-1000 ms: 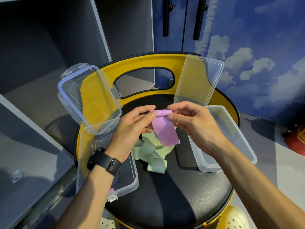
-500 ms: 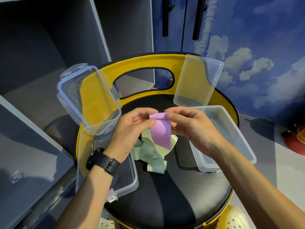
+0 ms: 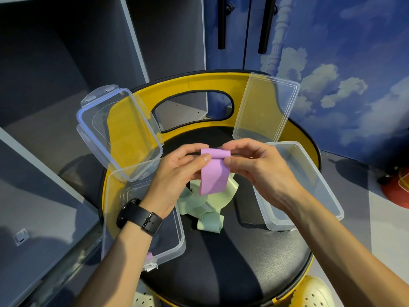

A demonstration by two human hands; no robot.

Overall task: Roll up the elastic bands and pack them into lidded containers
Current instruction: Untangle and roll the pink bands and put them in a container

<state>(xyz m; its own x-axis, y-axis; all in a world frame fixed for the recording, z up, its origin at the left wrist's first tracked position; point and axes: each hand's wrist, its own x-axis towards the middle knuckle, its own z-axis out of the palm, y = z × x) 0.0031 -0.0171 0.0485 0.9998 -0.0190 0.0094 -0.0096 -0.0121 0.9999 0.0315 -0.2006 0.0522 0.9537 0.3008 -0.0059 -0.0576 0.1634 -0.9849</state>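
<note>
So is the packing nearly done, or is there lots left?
Lots left. Done: both containers stand open, the left container seems to hold a purple bit near its front corner, the right container looks empty. In hand: both hands are rolling the purple band. The green bands lie loose on the seat.

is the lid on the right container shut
No, the right container lies open, and its lid stands tilted up against the yellow chair back.

a purple elastic band [image 3: 214,173] is held up above the seat, its top edge curled over, the rest hanging flat. a pale green band [image 3: 204,207] lies crumpled mid-seat. two clear containers [image 3: 318,189] [image 3: 177,242], lids raised, are set at the seat's side edges.
</note>
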